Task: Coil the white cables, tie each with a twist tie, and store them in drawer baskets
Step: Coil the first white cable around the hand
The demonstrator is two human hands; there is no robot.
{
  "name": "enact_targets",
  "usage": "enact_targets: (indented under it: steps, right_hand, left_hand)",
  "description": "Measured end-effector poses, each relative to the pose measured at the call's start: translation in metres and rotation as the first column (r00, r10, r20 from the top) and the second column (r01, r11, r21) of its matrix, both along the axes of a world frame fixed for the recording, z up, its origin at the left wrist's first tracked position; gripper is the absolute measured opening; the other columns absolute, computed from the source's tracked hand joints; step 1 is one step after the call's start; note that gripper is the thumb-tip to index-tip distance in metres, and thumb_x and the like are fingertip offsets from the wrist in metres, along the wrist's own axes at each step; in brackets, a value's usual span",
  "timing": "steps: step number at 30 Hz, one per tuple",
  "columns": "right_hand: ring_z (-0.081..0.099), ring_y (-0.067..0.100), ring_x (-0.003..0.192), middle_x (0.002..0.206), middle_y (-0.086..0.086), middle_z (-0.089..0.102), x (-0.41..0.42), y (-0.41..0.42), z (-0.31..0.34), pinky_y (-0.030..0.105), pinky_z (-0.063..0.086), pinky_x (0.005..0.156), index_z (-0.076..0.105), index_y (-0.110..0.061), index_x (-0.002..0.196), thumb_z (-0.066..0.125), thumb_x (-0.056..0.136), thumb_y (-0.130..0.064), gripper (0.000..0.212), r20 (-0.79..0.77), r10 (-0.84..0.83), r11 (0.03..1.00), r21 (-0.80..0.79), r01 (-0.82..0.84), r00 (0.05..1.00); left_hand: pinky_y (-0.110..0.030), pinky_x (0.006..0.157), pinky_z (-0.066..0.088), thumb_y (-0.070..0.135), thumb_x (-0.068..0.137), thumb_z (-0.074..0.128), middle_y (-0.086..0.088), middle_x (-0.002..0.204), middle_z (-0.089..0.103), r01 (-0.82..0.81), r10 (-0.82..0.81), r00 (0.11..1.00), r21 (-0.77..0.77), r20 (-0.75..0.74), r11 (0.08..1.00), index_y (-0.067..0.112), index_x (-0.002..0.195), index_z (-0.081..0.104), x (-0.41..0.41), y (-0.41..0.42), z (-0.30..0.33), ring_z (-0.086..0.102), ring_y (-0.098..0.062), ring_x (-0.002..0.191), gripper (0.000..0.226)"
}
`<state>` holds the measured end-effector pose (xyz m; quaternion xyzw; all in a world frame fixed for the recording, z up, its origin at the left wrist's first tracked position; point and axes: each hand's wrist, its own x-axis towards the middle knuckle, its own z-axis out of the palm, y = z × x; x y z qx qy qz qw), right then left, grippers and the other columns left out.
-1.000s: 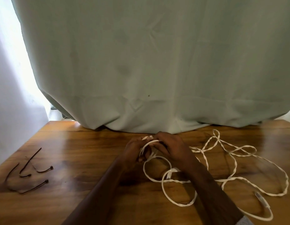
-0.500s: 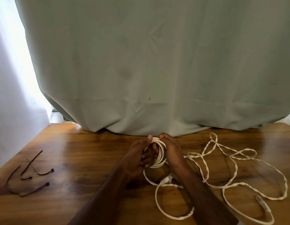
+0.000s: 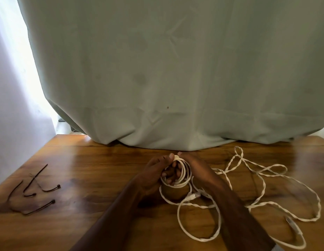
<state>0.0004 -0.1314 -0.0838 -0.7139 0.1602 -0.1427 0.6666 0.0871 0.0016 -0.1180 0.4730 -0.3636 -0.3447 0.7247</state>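
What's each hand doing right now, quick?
Left hand: fingers curled through the small coil of white cable, holding it.
Right hand: gripping the same coil from the other side.

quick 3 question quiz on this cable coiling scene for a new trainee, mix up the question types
1. True or false: the dark twist ties lie on the wooden table to the person's left, away from both hands.
2. Multiple choice: the small coil of white cable is held by A) the left hand alone, B) both hands, with the right hand on its far side, C) neither hand.
3. Short answer: where does the uncoiled rest of the cable lie?

Key
1. True.
2. B.
3. In loose twisted loops on the table, to the right of the hands.
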Motion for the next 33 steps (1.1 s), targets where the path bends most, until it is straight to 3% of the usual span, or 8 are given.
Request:
enact_targets:
  steps: [4,9,12,17,20,24,29,33]
  right_hand:
    - [0.054,0.030,0.059,0.060,0.015,0.057,0.002,0.015,0.000,0.036,0.044,0.062,0.069,-0.006,0.069,0.051,0.096,-0.036,0.044,-0.059,-0.128,0.990,0.060,0.131,0.990]
    - [0.060,0.013,0.061,0.063,0.004,0.062,0.010,0.043,0.000,0.035,0.048,0.064,0.062,-0.014,0.070,0.045,0.106,-0.035,0.045,0.174,-0.345,0.936,-0.013,0.352,0.922]
    - [0.058,0.016,0.056,0.059,0.014,0.060,0.013,0.042,-0.004,0.025,0.046,0.052,0.063,-0.006,0.073,0.045,0.106,-0.039,0.049,0.207,-0.303,0.941,-0.088,0.326,0.930]
    - [0.068,0.015,0.069,0.077,0.003,0.072,0.013,0.037,-0.004,0.026,0.054,0.058,0.070,-0.015,0.097,0.048,0.106,-0.031,0.029,0.055,-0.169,0.969,0.191,0.156,0.984]
    - [0.056,0.018,0.053,0.063,0.007,0.063,0.014,0.038,-0.003,0.024,0.046,0.048,0.066,-0.012,0.077,0.044,0.107,-0.028,0.040,0.057,-0.203,0.966,0.173,0.191,0.977]
    - [0.069,0.022,0.084,0.088,0.007,0.072,0.016,0.040,0.001,0.034,0.056,0.075,0.068,-0.016,0.088,0.049,0.104,-0.026,0.027,0.134,-0.406,0.902,0.217,0.374,0.904]
    - [0.062,0.023,0.058,0.066,0.020,0.064,0.012,0.032,0.000,0.034,0.050,0.057,0.063,-0.004,0.074,0.044,0.107,-0.032,0.047,0.227,-0.463,0.886,0.135,0.443,0.857]
    - [0.063,0.006,0.058,0.068,0.002,0.066,0.013,0.033,-0.008,0.023,0.050,0.052,0.066,-0.013,0.082,0.044,0.107,-0.032,0.038,0.263,-0.432,0.902,0.143,0.408,0.863]
  left_hand:
    - [-0.030,0.051,0.039,0.044,0.096,0.055,-0.002,0.049,0.048,-0.093,0.094,0.996,-0.044,0.011,0.995,0.012,0.069,0.063,-0.012,-0.009,0.003,0.043,-0.017,0.045,0.043]
    - [-0.021,0.042,0.032,0.067,0.081,0.052,-0.002,0.041,0.038,-0.388,0.385,0.906,0.016,-0.176,0.921,0.005,0.066,0.054,-0.021,-0.019,0.003,0.037,-0.014,0.033,0.064]
    - [-0.020,0.041,0.040,0.072,0.088,0.048,-0.008,0.058,0.051,-0.511,0.517,0.834,0.081,-0.191,0.855,-0.005,0.094,0.056,-0.014,-0.020,-0.001,0.050,-0.012,0.039,0.078]
    - [-0.025,0.042,0.042,0.079,0.082,0.048,-0.024,0.077,0.055,-0.679,0.682,0.730,0.066,-0.038,0.731,-0.023,0.102,0.053,0.003,-0.016,-0.006,0.053,-0.019,0.050,0.104]
    - [-0.026,0.047,0.045,0.056,0.100,0.044,-0.021,0.064,0.059,-0.649,0.649,0.759,0.019,-0.044,0.760,-0.017,0.079,0.057,-0.004,-0.020,0.001,0.057,-0.021,0.048,0.077]
    - [-0.031,0.061,0.055,0.046,0.096,0.053,-0.017,0.078,0.070,-0.455,0.450,0.889,-0.055,-0.090,0.889,-0.005,0.088,0.067,-0.014,-0.023,0.004,0.070,-0.022,0.069,0.053]
    - [-0.028,0.060,0.047,0.032,0.099,0.059,-0.010,0.070,0.056,-0.151,0.155,0.982,-0.043,0.107,0.988,0.006,0.090,0.066,-0.009,-0.008,0.005,0.052,-0.018,0.061,0.028]
    - [-0.021,0.054,0.043,0.021,0.098,0.051,0.000,0.058,0.050,-0.160,0.160,0.987,-0.068,-0.010,0.985,0.007,0.081,0.067,-0.018,-0.004,0.011,0.047,-0.008,0.048,0.028]
